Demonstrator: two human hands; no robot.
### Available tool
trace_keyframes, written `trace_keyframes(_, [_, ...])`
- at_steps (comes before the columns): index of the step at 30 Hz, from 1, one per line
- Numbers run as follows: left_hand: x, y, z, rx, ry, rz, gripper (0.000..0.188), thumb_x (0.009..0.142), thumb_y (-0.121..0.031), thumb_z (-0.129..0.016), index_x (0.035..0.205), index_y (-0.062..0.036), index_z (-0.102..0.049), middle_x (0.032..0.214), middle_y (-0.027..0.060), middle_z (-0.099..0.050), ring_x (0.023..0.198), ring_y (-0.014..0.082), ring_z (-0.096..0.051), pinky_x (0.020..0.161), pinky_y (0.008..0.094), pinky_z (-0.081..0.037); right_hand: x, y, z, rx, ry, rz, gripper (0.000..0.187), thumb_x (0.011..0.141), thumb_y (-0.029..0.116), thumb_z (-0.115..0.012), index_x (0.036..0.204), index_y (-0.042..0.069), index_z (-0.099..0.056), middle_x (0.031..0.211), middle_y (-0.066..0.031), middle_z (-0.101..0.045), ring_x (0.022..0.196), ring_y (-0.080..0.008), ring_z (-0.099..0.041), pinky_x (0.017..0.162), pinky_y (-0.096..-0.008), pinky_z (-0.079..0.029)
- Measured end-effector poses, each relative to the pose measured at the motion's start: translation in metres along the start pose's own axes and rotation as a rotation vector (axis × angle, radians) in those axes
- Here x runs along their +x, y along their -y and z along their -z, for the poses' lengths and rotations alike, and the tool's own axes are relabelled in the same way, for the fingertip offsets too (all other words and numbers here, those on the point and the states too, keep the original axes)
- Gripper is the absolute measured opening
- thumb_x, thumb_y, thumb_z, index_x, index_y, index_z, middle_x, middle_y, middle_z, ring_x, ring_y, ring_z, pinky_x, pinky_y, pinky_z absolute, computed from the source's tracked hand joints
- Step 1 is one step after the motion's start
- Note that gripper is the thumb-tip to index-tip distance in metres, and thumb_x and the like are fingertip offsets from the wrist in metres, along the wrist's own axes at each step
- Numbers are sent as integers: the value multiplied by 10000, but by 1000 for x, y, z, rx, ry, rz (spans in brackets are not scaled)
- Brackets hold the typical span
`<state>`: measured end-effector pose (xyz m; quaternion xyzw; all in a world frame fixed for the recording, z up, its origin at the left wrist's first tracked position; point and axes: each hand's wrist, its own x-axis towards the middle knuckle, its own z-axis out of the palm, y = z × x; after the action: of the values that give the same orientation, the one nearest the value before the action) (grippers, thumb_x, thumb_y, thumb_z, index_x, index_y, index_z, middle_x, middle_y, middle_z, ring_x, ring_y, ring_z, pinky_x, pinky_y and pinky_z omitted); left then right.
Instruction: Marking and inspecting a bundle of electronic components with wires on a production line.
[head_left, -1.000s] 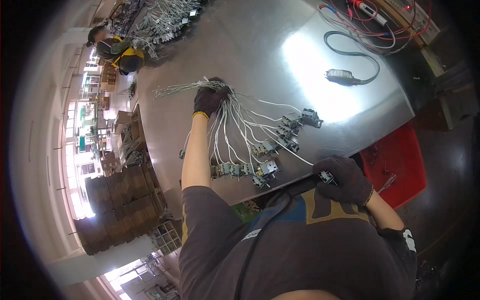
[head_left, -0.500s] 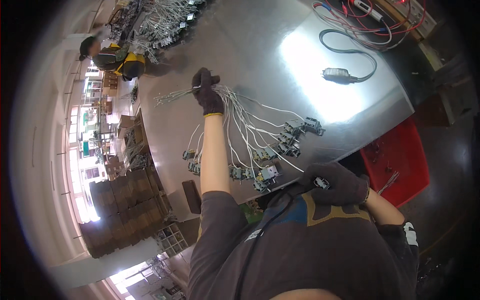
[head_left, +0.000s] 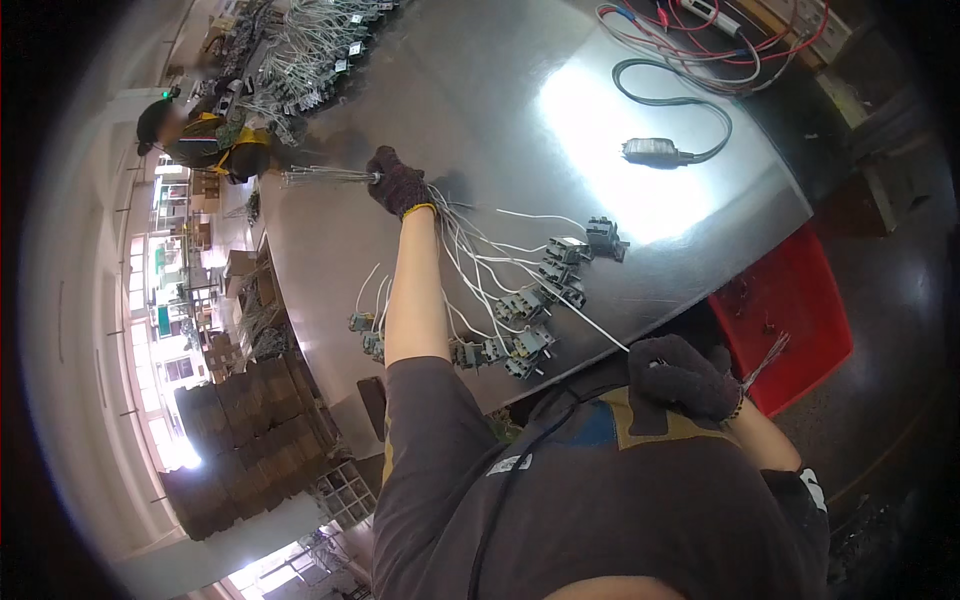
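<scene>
My gloved left hand [head_left: 400,185] is closed round a bundle of thin white wires [head_left: 462,235] above the metal table. Their loose ends [head_left: 325,176] stick out to the left of the fist. From the bundle, wires fan down to several small grey-green connector blocks [head_left: 520,304] lying in a curved row. A darker block [head_left: 604,237] sits at the row's right end. Close to my body, my gloved right hand [head_left: 685,378] is closed at the end of one taut white wire [head_left: 603,330]; its fingers mostly hide the connector block there.
A red bin [head_left: 790,315] stands beside the table's right edge. On the metal tabletop [head_left: 470,100] lie a grey cable with a thick end [head_left: 655,152] and red test leads [head_left: 740,75]. More wire bundles [head_left: 300,70] are heaped at the far left, near a person [head_left: 215,145].
My left fist has turned, and the wire ends now point more straight left. My right hand has rolled over, covering the connector block that showed before. The whole view has shifted slightly.
</scene>
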<state>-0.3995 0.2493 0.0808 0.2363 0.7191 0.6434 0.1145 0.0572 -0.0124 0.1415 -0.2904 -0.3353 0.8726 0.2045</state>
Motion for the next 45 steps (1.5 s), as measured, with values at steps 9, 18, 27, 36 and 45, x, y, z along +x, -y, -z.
trace_keyframes(9, [22,15,2,31,46,32,280,937,-332,-702,995,-58,-698,771,88,-636,585,250,-631,553,413,-530,-15,-6,-10,-307,-81,20,195,975,232,-707,1005,40,-695,873,-22,-720,826,-103,-685,746,-300,-549])
trace_keyframes(18, [183,115,64,1287,43,-572,471,973,-470,-736,1276,-114,-680,1246,116,-625,1143,257,-604,887,459,-578,-117,-81,69,-477,-75,38,200,966,154,-762,1127,39,-734,1030,-48,-759,884,-203,-732,778,-310,-572])
trace_keyframes(27, [188,108,141,1373,-2,-662,352,1029,-325,-701,1278,-78,-674,1139,157,-657,975,319,-726,798,436,-642,-198,-94,133,-1014,-329,-269,303,951,350,-748,1130,111,-696,969,-121,-775,820,-298,-757,757,-417,-589])
trace_keyframes(36, [125,68,136,32,330,89,255,997,-244,-702,1171,-76,-621,813,113,-670,720,241,-656,730,432,-610,-83,-193,283,-1431,-808,-343,367,1042,418,-533,1102,149,-776,1082,-168,-789,985,-383,-771,875,-512,-607])
trace_keyframes(45, [100,64,136,-19,333,-12,206,1016,-235,-703,1115,-58,-664,902,103,-701,803,232,-675,771,400,-586,-34,-246,345,-1539,-724,-483,379,1053,314,-479,1151,73,-755,1190,-218,-772,1000,-416,-765,919,-531,-605])
